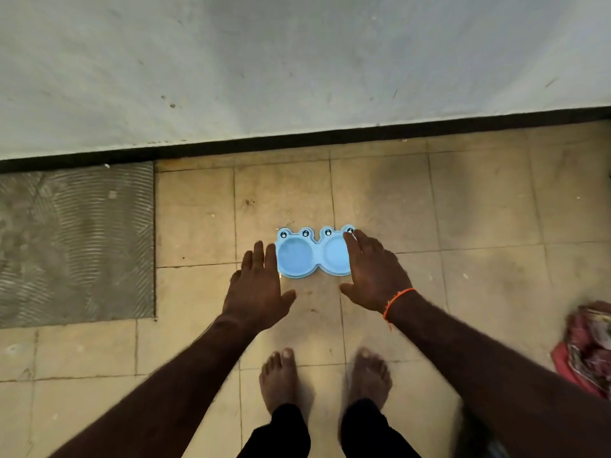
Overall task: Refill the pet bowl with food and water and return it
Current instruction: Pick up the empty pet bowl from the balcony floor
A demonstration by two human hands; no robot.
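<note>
Blue pet bowl (312,256) btwn open hands

Both my arms reach forward and down, bare to the elbow. My left hand (257,285) is flat, palm down, fingers straight and close together, thumb spread to the right. My right hand (372,274) is likewise flat, fingers extended, thumb out to the left, with an orange thread (395,302) around the wrist. My bare feet (325,378) stand side by side below, dark trouser legs above them.

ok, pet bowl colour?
Light blue pet bowl, black-and-white cartoon eyes along its far rim; head view.
</note>
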